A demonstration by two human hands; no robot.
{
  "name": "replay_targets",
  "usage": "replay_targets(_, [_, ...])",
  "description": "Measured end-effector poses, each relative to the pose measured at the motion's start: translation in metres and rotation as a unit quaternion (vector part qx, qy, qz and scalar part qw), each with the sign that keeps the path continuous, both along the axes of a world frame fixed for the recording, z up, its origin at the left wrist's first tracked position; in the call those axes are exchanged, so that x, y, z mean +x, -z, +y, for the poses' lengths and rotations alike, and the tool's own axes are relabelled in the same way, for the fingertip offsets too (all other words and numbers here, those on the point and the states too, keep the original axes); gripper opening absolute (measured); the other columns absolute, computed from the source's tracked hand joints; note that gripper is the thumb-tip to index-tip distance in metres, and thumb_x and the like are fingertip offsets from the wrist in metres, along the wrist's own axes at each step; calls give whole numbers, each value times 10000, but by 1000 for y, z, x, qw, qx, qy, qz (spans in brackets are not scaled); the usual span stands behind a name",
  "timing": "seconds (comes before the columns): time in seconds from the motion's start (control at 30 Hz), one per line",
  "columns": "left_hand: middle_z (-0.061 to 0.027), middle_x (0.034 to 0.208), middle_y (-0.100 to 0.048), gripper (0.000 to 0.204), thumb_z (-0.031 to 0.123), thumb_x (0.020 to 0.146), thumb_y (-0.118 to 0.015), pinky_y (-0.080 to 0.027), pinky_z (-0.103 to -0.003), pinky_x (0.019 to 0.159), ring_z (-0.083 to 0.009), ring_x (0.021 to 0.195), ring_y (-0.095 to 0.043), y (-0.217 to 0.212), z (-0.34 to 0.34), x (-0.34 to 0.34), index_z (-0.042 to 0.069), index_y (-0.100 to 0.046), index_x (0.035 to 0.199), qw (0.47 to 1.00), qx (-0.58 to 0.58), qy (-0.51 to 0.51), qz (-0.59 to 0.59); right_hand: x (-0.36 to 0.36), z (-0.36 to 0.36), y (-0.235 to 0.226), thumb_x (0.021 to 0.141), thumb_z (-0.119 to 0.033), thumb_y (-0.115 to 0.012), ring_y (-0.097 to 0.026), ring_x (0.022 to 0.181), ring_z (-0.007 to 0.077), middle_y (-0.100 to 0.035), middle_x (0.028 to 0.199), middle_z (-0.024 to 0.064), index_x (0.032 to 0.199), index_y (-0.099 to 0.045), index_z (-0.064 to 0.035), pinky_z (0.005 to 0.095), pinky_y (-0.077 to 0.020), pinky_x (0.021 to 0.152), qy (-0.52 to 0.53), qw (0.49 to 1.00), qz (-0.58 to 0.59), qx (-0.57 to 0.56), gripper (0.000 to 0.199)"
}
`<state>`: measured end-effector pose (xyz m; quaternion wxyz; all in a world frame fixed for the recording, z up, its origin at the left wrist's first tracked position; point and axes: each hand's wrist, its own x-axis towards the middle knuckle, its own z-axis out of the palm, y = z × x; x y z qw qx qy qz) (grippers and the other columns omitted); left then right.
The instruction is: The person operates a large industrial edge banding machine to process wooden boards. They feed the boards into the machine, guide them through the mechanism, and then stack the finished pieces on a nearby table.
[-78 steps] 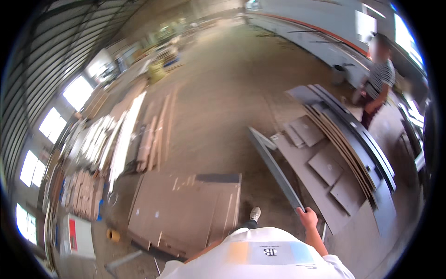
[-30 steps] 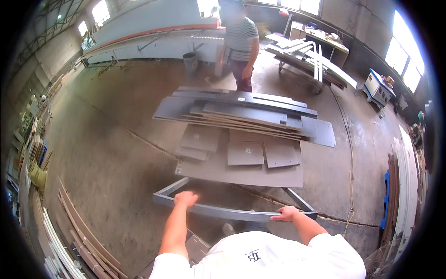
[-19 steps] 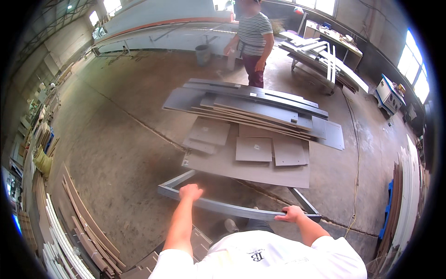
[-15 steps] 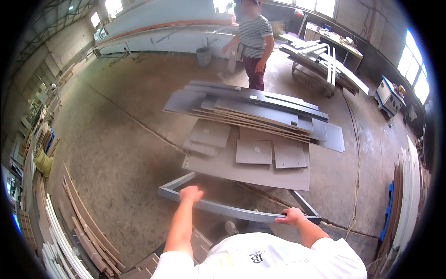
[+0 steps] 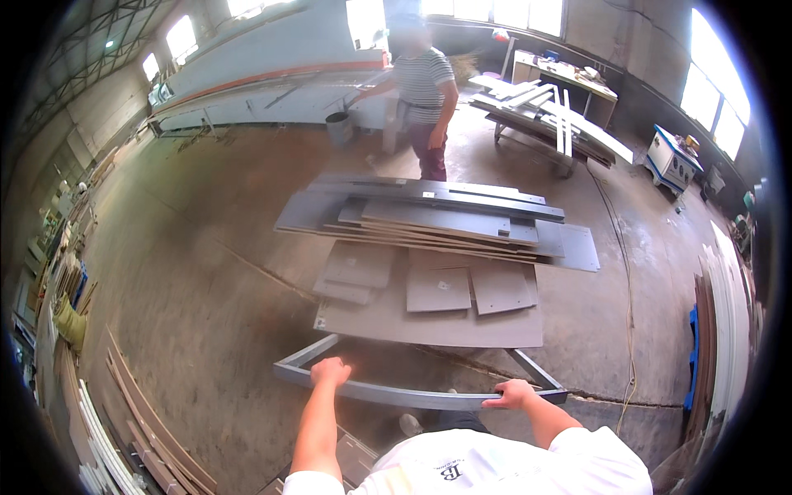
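A grey metal frame (image 5: 421, 400) spans the space in front of me, its side bars reaching under a load of boards. My left hand (image 5: 331, 372) is closed around its near bar toward the left corner. Near the right corner, my right hand (image 5: 515, 393) grips the same bar. Beyond it lies a wide grey panel (image 5: 429, 329) carrying several smaller square panels (image 5: 438, 289). Long grey boards (image 5: 437, 216) are piled across its far part. Whatever supports the load underneath is hidden.
A person in a striped shirt (image 5: 426, 87) stands behind the pile. White strips lie on a loaded cart (image 5: 569, 124) at far right, near a white cabinet (image 5: 672, 161). Long boards line both sides. A cable (image 5: 629, 305) runs along the floor; a bucket (image 5: 338, 129) stands farther back.
My view has tilted up slightly, so the pile and frame sit lower in the picture. The other person's arm now reaches out to the left. Both my hands keep their grip.
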<state>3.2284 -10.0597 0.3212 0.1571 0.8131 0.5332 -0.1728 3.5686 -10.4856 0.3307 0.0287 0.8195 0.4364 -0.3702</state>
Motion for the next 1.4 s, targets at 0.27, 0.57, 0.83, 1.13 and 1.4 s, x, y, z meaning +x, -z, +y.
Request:
replay_targets(0.27, [-82, 1144, -775, 393, 413, 857, -585, -566, -425, 937, -284, 1103, -723, -1, 0, 2, 196, -788, 1115, 1000, 7, 3, 6, -1, 6, -16, 722, -874, -650, -667, 1173, 362, -733, 1211, 169, 1241, -743, -108, 431, -520, 1008, 13, 1000, 17, -22, 930])
replay_targets(0.57, [-76, 1137, -777, 375, 414, 848, -606, -564, -421, 947, -282, 1097, -722, -3, -5, 1, 198, -794, 1090, 1000, 14, -1, -12, -1, -5, 1, 725, -889, -635, -698, 1036, 371, -749, 1043, 170, 1139, -768, -114, 441, -542, 920, 11, 1000, -7, 25, 889])
replay_targets(0.83, [-76, 1154, -774, 384, 408, 854, -599, -564, -420, 951, -285, 1110, -719, -4, -6, -2, 196, -796, 1106, 1000, 13, -3, -7, -4, 2, -12, 711, -885, -646, -678, 1148, 356, -746, 1172, 164, 1222, -756, -116, 424, -523, 998, 17, 1000, 9, -13, 930])
replay_targets(1.13, [-90, 1170, -770, 407, 394, 857, -580, -566, -425, 946, -287, 1119, -719, -3, -4, 1, 175, -793, 1125, 1000, 4, -1, 1, -1, 4, -16, 726, -902, -620, -676, 1144, 357, -738, 1171, 164, 1236, -749, -130, 433, -524, 987, 7, 1000, 7, -16, 934])
replay_targets(1.4, [-92, 1164, -772, 414, 400, 858, -575, -570, -426, 938, -289, 1107, -724, -3, -4, 1, 170, -794, 1122, 1000, 3, 4, 7, 0, 5, -18, 738, -895, -612, -657, 1201, 351, -726, 1247, 157, 1278, -732, -109, 424, -506, 1027, 3, 999, 14, -35, 962])
